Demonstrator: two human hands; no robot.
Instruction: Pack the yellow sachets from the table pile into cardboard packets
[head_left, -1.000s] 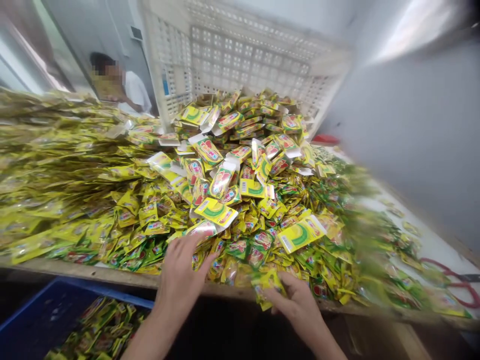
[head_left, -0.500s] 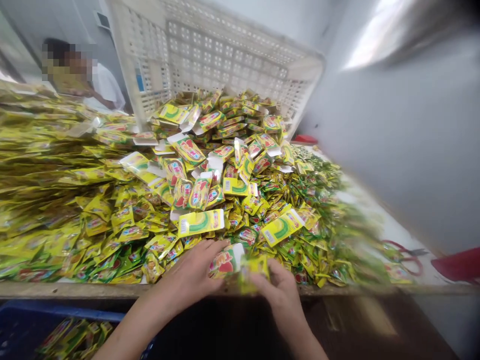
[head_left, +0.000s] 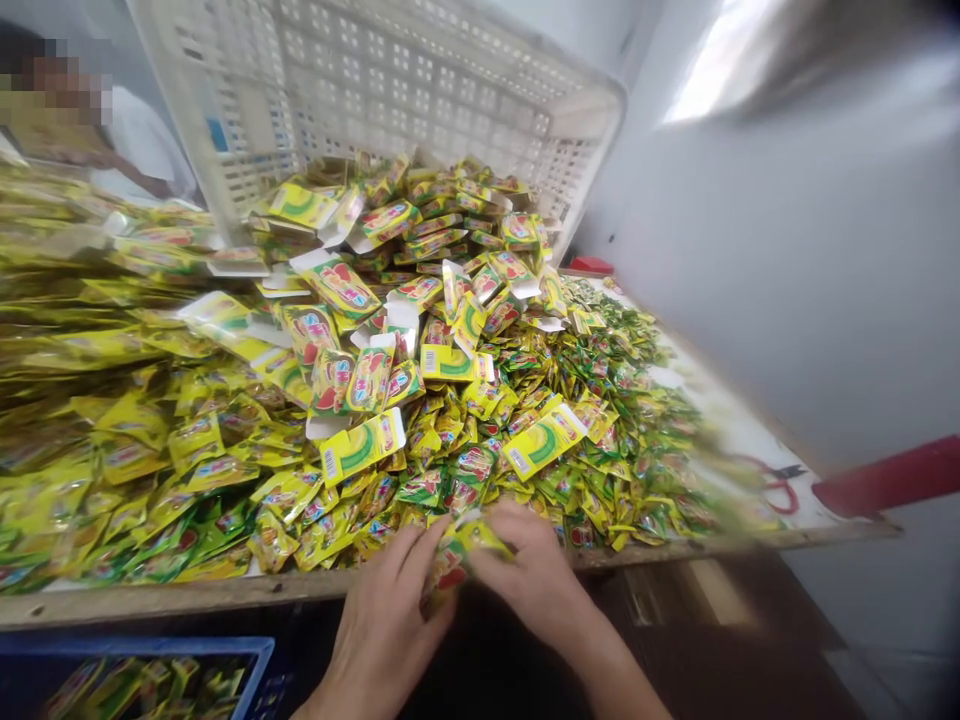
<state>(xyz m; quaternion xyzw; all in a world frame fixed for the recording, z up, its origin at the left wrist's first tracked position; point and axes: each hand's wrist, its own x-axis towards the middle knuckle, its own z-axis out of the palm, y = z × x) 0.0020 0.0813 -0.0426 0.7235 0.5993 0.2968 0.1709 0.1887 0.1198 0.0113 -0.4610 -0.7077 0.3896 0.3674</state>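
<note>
At the table's front edge, my left hand (head_left: pixel 390 605) is closed around a small printed carton (head_left: pixel 447 572), its side partly covered by my fingers. My right hand (head_left: pixel 536 575) pinches a yellow sachet (head_left: pixel 481 537) against the carton's upper end. Whether the sachet is partly inside the carton cannot be made out, as my fingers and blur hide it. Just beyond my hands lie heaps of yellow and green sachets (head_left: pixel 315 525). Several open cartons rest on top, among them a yellow one (head_left: pixel 364 447) and another (head_left: pixel 546 440) to its right.
A white perforated crate (head_left: pixel 420 90) lies tipped behind the heap, with cartons spilling from it. Red-handled scissors (head_left: pixel 784 490) and a red object (head_left: pixel 892 480) are at right. A blue bin (head_left: pixel 259 670) with filled contents stands below left. A person (head_left: pixel 142 140) sits at far left.
My right hand has brought the sachet left and up against the carton. The carton is now more covered by my hands. The view has shifted slightly to the right.
</note>
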